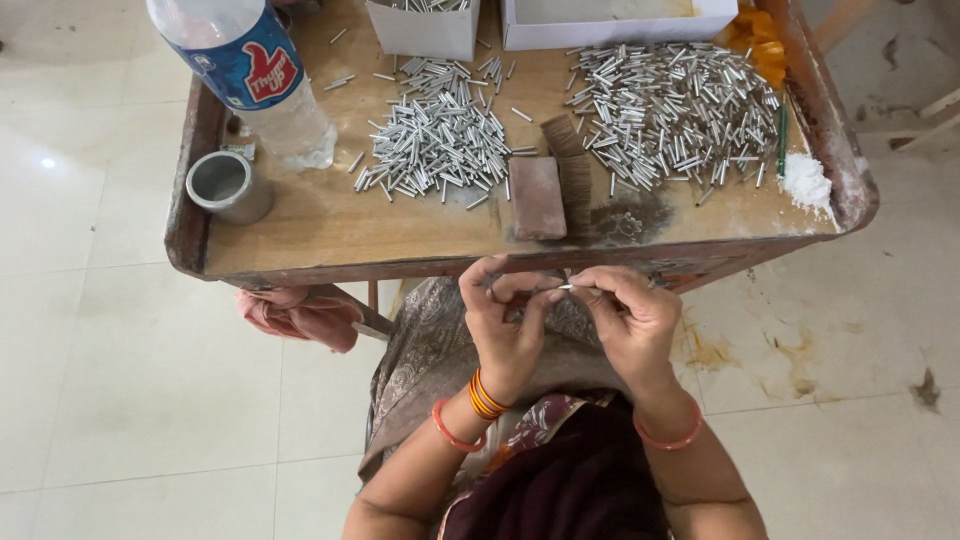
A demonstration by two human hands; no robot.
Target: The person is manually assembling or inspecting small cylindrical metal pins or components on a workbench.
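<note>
My left hand (507, 322) and my right hand (628, 318) meet over my lap, just below the front edge of a low wooden table (330, 225). Together their fingertips pinch one small silver metal pin (568, 287). Orange and red bangles ring both wrists. On the table above lie two heaps of the same short metal pins: a smaller pile (437, 143) in the middle and a bigger pile (675, 112) to the right.
A plastic bottle (250, 70) and a small metal cup (228, 185) stand at the table's left. A brick-red block (537, 197) and a brush (572, 165) lie between the piles. Two white boxes (425, 30) sit at the back, white powder (805, 182) at the right edge.
</note>
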